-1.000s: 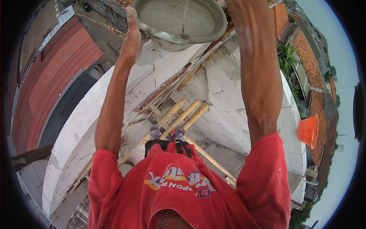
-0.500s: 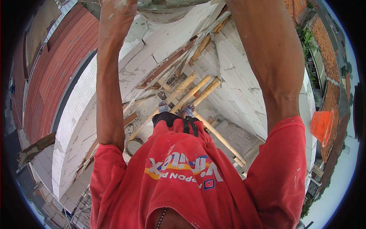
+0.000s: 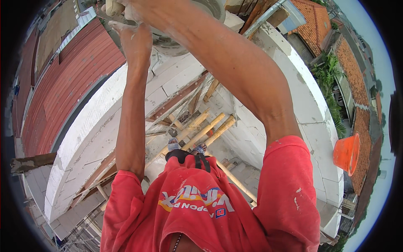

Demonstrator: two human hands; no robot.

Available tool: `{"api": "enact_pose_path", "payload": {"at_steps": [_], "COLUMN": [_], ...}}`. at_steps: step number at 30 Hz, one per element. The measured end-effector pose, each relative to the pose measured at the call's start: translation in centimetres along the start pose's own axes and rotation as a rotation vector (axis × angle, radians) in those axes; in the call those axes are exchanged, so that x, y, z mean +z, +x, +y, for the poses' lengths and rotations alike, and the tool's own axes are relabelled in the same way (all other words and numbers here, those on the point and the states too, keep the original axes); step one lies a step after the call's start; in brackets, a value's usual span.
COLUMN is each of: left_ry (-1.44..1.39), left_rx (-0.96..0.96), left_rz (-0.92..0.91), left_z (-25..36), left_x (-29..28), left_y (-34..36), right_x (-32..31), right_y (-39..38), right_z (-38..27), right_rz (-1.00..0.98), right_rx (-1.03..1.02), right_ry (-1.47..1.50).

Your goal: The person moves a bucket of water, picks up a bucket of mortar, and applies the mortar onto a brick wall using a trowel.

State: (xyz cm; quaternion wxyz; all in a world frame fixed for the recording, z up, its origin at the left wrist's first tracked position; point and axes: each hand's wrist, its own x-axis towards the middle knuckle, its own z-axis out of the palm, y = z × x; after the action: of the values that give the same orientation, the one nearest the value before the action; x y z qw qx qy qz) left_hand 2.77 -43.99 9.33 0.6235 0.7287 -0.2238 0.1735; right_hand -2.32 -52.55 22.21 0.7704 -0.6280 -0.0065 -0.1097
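Observation:
A grey plastic basin [image 3: 214,14] of wet cement is at the top, mostly behind my arms. My right hand [image 3: 131,10] reaches across it to the upper left, closed on a tan handle [image 3: 114,6], cut off by the picture's edge. My left hand [image 3: 134,40] is just below, against the basin's left side, thumb stretched leftward and other fingers mostly hidden; whether it grips the basin I cannot tell.
A curved white block wall [image 3: 75,130] surrounds me high above red metal roofing [image 3: 63,92] and tiled roofs [image 3: 352,75]. My sandalled feet are on bamboo poles [image 3: 210,128] over a drop. An orange bucket [image 3: 346,153] sits on the wall at right.
My right arm has swung leftward across the basin, and its hand now holds a handle beside my left hand. The basin dropped out of view above, then came partly back.

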Motion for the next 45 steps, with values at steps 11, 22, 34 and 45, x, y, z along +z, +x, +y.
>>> {"api": "enact_pose_path", "payload": {"at_steps": [11,22,34,45], "left_ry": [-0.142,-0.308,-0.376,-0.442], "left_rx": [-0.135,-0.170,-0.232,-0.235], "left_rz": [0.202,0.268,0.268,0.231], "left_z": [1.6,2.3,4.5,4.2], "left_x": [1.3,2.4,2.3,2.0], "left_y": [-1.7,-2.9,-3.4,-3.5], "right_x": [-10.0,-14.8,-16.1,-14.2], "right_y": [-8.7,-10.1,-0.9,-7.0], "right_z": [-9.8,-17.0,-9.6,-8.5], "right_rz": [-0.082,-0.089,-0.544,-0.152], "right_rx": [0.018,-0.170,0.111,0.475], "right_ry": [-1.182,-2.289,-2.003,-1.477]}}
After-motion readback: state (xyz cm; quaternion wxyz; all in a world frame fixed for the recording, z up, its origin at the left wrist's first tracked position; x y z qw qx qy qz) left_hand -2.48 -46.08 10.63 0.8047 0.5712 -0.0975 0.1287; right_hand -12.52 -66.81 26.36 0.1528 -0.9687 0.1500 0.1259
